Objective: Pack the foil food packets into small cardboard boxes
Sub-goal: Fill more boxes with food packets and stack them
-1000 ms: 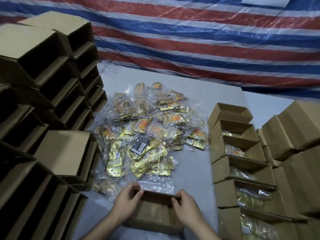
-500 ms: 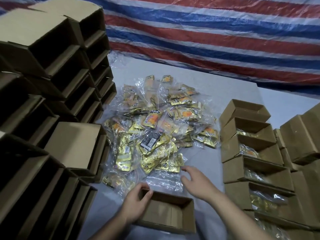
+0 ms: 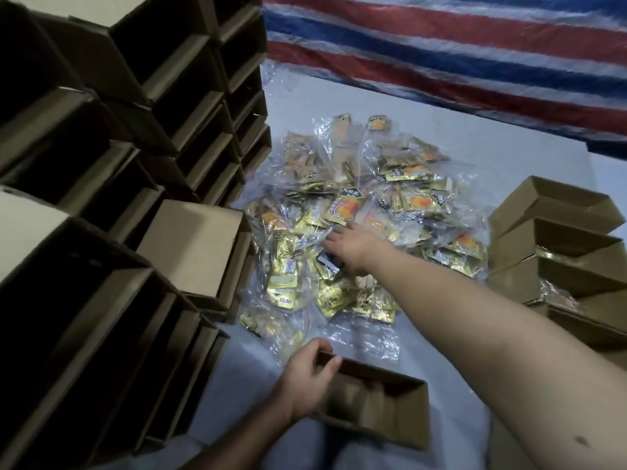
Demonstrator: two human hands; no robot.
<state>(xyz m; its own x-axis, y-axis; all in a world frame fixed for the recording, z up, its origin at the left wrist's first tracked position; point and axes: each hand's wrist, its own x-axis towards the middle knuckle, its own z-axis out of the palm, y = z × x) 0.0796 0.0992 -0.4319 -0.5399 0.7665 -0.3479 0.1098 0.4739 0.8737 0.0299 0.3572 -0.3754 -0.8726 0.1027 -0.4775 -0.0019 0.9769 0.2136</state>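
Gold foil packets (image 3: 353, 239), each sealed in a clear plastic bag, lie in a loose pile on a pale sheet (image 3: 437, 395) at mid-scene. Several packets carry an orange printed panel; one packet (image 3: 343, 207) near the pile's middle has a dark blue band with white characters, too blurred to read. No other writing is legible.

One open box (image 3: 376, 403) of brown cardboard sits on the sheet at the near edge, just near of the pile, its inside empty as far as can be seen.

Left hand (image 3: 307, 378): it grips the box's left wall, with the thumb over the rim and the fingers curled against the outer face. The forearm enters from the near edge.

Right hand (image 3: 349, 247): the arm extends from the near right out over the pile, palm down. The hand rests on the packets at the pile's middle, with the fingers bent down onto a dark-labelled packet (image 3: 327, 262). Whether the fingers have closed on that packet cannot be told.

Stacked empty boxes (image 3: 112, 184) fill the left side, with their open mouths facing right. A row of boxes (image 3: 556, 245) stands at the right, and foil shows in some of them. A tarpaulin (image 3: 458, 45) striped red, white and blue hangs at the far side.
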